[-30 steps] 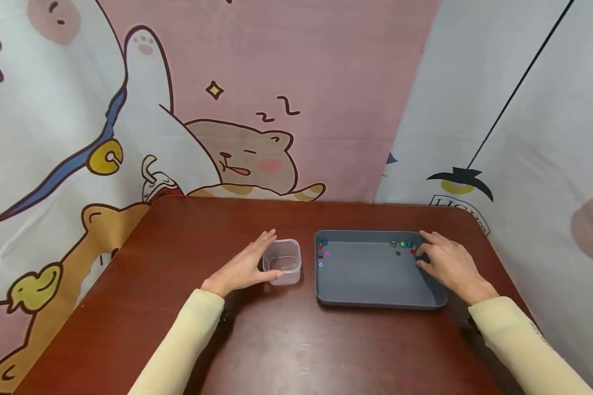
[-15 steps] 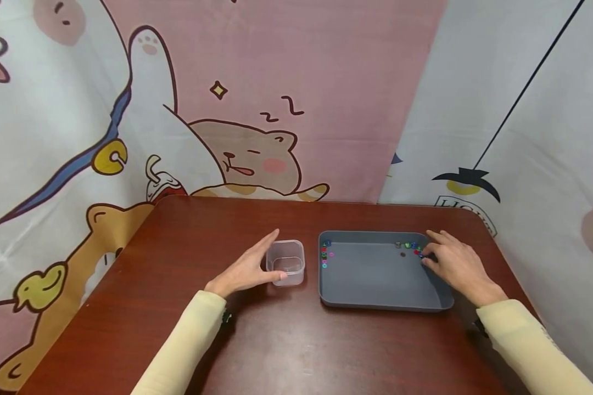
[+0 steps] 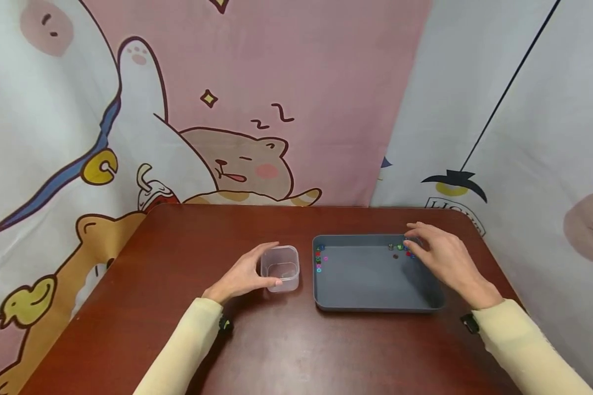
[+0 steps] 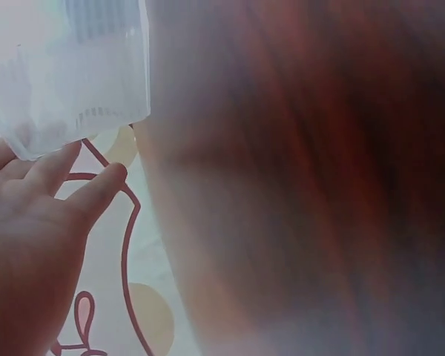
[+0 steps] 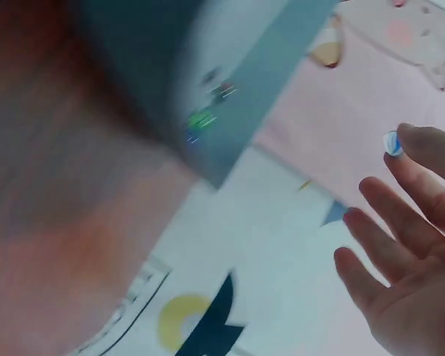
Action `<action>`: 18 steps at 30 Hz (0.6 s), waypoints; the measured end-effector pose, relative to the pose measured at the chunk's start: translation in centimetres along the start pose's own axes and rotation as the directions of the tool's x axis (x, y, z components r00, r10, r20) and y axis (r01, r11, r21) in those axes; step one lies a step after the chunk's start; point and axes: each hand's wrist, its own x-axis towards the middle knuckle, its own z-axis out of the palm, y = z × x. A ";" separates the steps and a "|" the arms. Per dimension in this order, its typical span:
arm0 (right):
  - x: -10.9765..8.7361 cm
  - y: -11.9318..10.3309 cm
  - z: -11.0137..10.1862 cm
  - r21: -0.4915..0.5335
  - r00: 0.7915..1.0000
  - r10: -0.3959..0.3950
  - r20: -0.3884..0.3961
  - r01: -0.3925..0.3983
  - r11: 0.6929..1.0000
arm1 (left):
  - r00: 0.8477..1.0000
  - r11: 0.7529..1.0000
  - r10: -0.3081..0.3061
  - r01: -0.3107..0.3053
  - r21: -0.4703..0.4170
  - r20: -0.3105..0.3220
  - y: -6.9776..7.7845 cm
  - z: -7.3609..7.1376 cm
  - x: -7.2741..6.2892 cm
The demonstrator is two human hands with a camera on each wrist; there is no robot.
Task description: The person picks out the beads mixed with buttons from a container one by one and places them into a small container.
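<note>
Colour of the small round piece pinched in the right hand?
The small round piece looks blue and white; it shows best in the right wrist view.

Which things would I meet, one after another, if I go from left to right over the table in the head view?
Left hand → clear box → left rim of the gray tray → column of small beads → lone pink bead → brown bead → right hand.

Blue-and-white bead [image 5: 392,143] pinched aloft, clear box [image 3: 283,270] upright
</note>
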 end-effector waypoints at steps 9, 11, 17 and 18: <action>2.1 -5.4 1.0 0.246 1.000 0.005 -0.027 0.001 0.969 | 1.000 0.998 0.004 -0.004 -0.058 -0.003 -0.3 0.6 0.2; 2.7 -6.6 1.3 0.292 1.000 0.003 -0.009 -0.001 0.956 | 1.000 0.998 0.007 -0.008 -0.057 -0.008 -0.2 0.5 0.2; 4.4 -10.2 2.6 0.437 0.995 -0.030 0.090 -0.012 0.899 | 1.000 0.999 -0.004 0.004 -0.048 0.013 0.0 0.1 -0.1; 4.8 -10.8 2.9 0.454 0.994 -0.040 0.106 -0.012 0.891 | 1.000 0.999 -0.008 0.008 -0.046 0.014 0.1 0.0 -0.1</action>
